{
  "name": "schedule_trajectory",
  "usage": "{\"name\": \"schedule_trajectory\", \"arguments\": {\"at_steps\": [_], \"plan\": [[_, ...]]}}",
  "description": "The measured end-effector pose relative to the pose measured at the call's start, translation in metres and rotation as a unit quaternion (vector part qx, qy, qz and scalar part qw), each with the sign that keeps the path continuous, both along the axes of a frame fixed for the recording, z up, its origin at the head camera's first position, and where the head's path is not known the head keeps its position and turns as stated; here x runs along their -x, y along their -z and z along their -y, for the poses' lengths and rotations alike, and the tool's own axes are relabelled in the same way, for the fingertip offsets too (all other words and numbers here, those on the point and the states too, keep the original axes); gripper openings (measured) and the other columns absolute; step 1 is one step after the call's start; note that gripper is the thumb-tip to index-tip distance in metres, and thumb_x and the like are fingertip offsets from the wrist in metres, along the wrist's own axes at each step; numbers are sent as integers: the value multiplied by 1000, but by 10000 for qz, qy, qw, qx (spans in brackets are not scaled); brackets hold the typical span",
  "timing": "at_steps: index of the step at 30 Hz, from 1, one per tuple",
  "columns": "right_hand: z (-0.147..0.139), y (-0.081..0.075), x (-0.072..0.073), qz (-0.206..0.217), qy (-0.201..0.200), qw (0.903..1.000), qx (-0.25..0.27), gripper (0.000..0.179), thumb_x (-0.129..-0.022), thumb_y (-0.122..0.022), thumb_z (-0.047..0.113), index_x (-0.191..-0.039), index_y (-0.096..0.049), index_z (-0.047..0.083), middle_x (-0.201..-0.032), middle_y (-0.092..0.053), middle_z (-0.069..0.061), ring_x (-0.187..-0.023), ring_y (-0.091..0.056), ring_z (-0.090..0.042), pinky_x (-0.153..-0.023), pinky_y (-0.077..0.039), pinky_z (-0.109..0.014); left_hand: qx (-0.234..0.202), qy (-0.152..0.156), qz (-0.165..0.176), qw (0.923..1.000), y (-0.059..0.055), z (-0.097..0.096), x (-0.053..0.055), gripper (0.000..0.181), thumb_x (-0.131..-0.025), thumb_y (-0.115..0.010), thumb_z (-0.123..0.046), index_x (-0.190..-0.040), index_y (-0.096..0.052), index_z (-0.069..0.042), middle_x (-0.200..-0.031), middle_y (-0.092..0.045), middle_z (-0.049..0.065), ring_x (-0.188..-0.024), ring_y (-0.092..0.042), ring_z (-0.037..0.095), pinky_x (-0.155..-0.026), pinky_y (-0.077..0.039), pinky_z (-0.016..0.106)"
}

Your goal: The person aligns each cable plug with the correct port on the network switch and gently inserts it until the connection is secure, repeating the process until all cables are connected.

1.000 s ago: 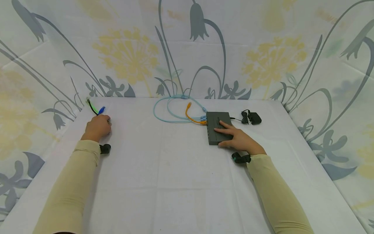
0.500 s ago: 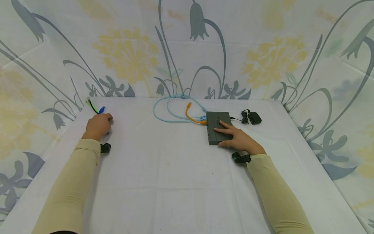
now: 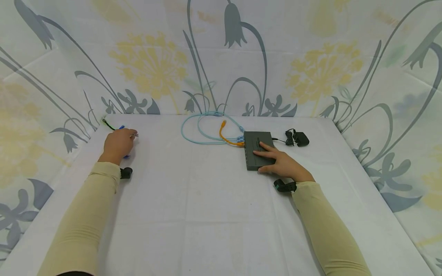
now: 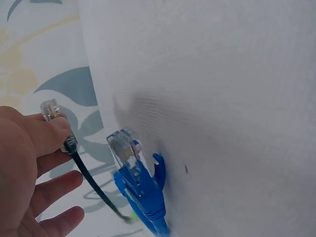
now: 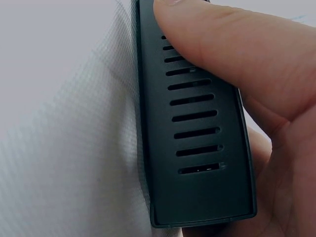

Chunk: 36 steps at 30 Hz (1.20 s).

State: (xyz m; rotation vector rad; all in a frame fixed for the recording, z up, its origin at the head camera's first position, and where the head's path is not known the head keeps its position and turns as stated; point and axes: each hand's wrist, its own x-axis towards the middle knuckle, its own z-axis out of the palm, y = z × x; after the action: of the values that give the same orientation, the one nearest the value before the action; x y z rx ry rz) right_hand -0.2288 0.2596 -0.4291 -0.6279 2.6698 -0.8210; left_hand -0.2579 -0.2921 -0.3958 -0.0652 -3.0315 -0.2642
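My left hand (image 3: pixel 118 145) is at the far left of the table, pinching the clear plug (image 4: pixel 50 107) of a dark network cable (image 4: pixel 96 185) between thumb and fingers. Just beyond it in the left wrist view lies a clear-tipped blue network plug (image 4: pixel 144 191) with a blue boot. From above, the hand mostly hides these plugs. My right hand (image 3: pixel 284 164) rests with spread fingers on top of a dark grey network switch (image 3: pixel 257 137). Its thumb (image 5: pixel 217 34) presses against the vented side of the case (image 5: pixel 197 197).
Light blue cable loops (image 3: pixel 193 142) and a short orange cable (image 3: pixel 221 132) run from the switch's left side. On its right, a black lead goes to a power adapter (image 3: pixel 301 139). A floral cloth (image 3: pixel 207 57) hangs behind the white table (image 3: pixel 207 199).
My left hand has shifted slightly right and away from me, lifting the clear plug into view at its fingertips. The right hand and the switch stay where they were.
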Motion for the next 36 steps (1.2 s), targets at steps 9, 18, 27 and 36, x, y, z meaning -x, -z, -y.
{"name": "schedule_trajectory", "arguments": {"at_steps": [9,18,27,36], "plan": [[0,-1,0,33,17,10000,-19,73,-79,-74,53,-144,-43,39,-164,-9,11,-150,-9,-37,-115,-19,-63,494,375,-773,9951,-3,-4,0,27,-96,-51,-6,-118,-66,0,-112,-66,27,-103,-61,47,-82,-50,60],[-2,2,1,-7,-34,10000,18,74,-79,-73,55,-144,-43,39,-164,-10,11,-150,-10,-37,-115,-21,-63,845,389,-677,9934,-11,-14,-3,29,-98,-49,-7,-123,-63,-1,-114,-62,27,-108,-56,46,-90,-45,60],[-1,1,0,-29,-53,10000,-1,74,-79,-73,55,-144,-43,39,-164,-10,10,-150,-9,-37,-114,-21,-63,837,696,-973,9893,-13,-25,-7,27,-97,-51,-4,-119,-64,3,-101,-58,29,-92,-59,43,-83,-49,53],[-1,0,-1,-63,-83,9999,10,73,-80,-73,54,-145,-43,38,-164,-10,9,-150,-10,-37,-115,-20,-63,884,938,-894,9876,-15,-42,-10,27,-96,-53,-4,-120,-64,-2,-98,-55,26,-85,-57,40,-72,-49,51]]}}
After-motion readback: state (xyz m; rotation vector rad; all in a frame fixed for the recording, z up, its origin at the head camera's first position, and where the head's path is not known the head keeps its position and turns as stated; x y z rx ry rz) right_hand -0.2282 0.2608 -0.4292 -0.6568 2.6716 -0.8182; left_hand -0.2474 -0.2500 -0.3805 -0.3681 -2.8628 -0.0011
